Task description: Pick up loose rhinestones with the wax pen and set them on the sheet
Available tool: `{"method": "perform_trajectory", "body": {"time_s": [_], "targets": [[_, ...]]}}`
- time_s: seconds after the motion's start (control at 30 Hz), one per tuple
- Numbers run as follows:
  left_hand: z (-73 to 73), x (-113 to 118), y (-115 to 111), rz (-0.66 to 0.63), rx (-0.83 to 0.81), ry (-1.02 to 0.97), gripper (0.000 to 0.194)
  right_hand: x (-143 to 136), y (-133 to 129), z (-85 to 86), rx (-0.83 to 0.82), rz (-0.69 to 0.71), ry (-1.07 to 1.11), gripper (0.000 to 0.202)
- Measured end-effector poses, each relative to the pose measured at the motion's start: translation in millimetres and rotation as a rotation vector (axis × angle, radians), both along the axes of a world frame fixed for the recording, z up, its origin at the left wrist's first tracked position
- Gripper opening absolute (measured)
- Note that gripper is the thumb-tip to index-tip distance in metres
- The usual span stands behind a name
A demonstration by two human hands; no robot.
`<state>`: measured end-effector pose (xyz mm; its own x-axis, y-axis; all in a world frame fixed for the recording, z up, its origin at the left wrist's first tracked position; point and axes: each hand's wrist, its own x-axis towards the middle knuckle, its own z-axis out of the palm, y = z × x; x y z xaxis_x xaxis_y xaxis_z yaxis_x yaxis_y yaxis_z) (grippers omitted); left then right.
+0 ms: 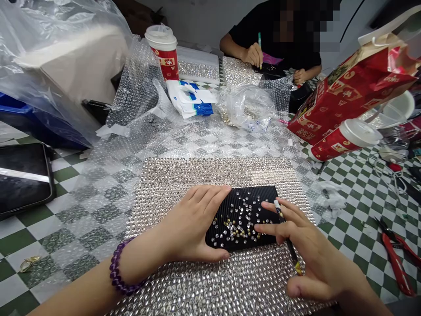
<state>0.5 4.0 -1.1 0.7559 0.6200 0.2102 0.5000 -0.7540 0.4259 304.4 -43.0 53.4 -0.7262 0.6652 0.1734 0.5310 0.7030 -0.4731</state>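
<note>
Holding a slim pen-like tool (291,251) slantwise among its fingers, the right hand (312,245) leaves its fingertips free to reach the loose stones (241,228). These lie scattered on a black ribbed tray (271,189), whose grooves probably stop them rolling. The left hand (192,221) clasps the tray's left end between thumb and fingers, presumably to steady it on the studded sheet (187,285). Bubble wrap (112,193) extends beyond, perhaps cushioning the checked desk (18,245); farther back sit a wipes pack (202,109) and a co-worker's hand (253,55) gripping a green-ended pen (259,38).
</note>
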Motion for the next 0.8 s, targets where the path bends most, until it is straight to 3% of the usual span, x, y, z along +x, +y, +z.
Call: {"method": "perform_trajectory", "body": {"time_s": [0.4, 0.57, 0.8], "targets": [[1.3, -0.4, 0.8, 0.002, -0.006, 0.003, 0.125, 4.1, -2.6, -1.7, -0.016, -0.043, 0.001, 0.078], [0.5, 0.3, 0.0, 0.001, -0.005, 0.001, 0.127, 1.5, -3.0, -0.7, -0.024, 0.054, 0.011, 0.08], [0.3, 0.3, 0.2, 0.002, 0.001, 0.004, 0.127, -2.4, -1.4, 0.1, -0.055, 0.038, -0.005, 0.064]]}}
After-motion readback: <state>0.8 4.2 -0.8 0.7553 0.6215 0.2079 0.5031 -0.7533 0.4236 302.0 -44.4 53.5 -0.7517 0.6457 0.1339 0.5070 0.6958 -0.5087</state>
